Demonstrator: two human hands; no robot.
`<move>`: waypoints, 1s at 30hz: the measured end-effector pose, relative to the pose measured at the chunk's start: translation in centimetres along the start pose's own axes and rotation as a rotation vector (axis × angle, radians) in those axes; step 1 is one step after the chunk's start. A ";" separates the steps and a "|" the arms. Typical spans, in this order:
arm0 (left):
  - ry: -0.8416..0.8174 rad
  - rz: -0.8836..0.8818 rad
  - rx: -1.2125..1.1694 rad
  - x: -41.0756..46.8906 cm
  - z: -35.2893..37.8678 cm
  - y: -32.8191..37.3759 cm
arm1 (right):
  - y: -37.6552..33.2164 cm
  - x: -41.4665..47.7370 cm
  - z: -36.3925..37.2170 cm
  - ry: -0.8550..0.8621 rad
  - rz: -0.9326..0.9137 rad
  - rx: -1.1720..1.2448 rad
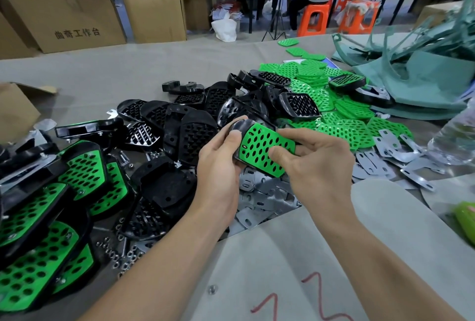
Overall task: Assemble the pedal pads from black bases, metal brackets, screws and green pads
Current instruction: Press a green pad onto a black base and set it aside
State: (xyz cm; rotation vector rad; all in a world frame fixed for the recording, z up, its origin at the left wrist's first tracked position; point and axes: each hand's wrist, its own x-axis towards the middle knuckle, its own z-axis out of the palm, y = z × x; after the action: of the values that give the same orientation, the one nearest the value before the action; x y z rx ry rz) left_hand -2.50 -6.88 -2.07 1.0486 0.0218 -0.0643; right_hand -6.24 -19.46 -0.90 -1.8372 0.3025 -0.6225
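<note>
The table (144, 63), under grey cloth, fills most of the view. Its far left stretch is bare up to the far edge, the widest open room there is. Beyond that edge stand stacked cardboard boxes (77, 19). A loose grey sheet (282, 256) marked with red scribble lies over the near edge, under both forearms. Folded grey-green sheets (424, 81) crowd the far right corner.

A heap of black bases (195, 138) covers the middle of the table, reaching nearly to the hands. Loose green pads (316, 81) spread from the heap toward the far right edge, and some bases lie on top of them. Finished pedal pads (38, 256), green on black, are stacked along the left edge and run out of view at the near left corner. Metal brackets (380, 163) lie scattered toward the right edge and also just under the hands.

The left hand (218, 166) and right hand (318, 163) are raised above the brackets, near the table's middle. The left grip wraps the left end of one black base (237, 126), thumb on top. A green pad (262, 145) lies on that base's face. The right grip pinches the pad, with the thumb pressed on its holed surface and the fingers curled round its right edge.

Nuts and screws (120, 253) are strewn between the finished pads and the left forearm.
</note>
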 end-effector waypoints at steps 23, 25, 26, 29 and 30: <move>-0.332 0.231 0.816 0.8 -0.7 5.3 | -0.2 1.5 -2.7 -0.359 0.076 0.476; -0.398 0.203 0.872 0.9 -1.1 5.8 | -0.1 1.4 -2.7 -0.391 0.051 0.431; -0.410 0.183 0.864 0.9 -1.1 5.8 | 0.1 1.4 -2.6 -0.391 0.045 0.424; -0.320 0.140 0.716 0.9 -0.6 4.8 | 0.2 1.5 -2.4 -0.417 0.082 0.489; -0.273 0.115 0.644 0.8 -0.5 4.4 | 0.2 1.5 -2.2 -0.439 0.110 0.518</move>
State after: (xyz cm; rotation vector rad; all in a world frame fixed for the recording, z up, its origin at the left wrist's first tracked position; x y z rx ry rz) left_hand -1.40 -4.25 1.44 1.6734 -0.3256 -0.1133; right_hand -6.17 -22.06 -0.16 -1.3946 -0.0519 -0.1817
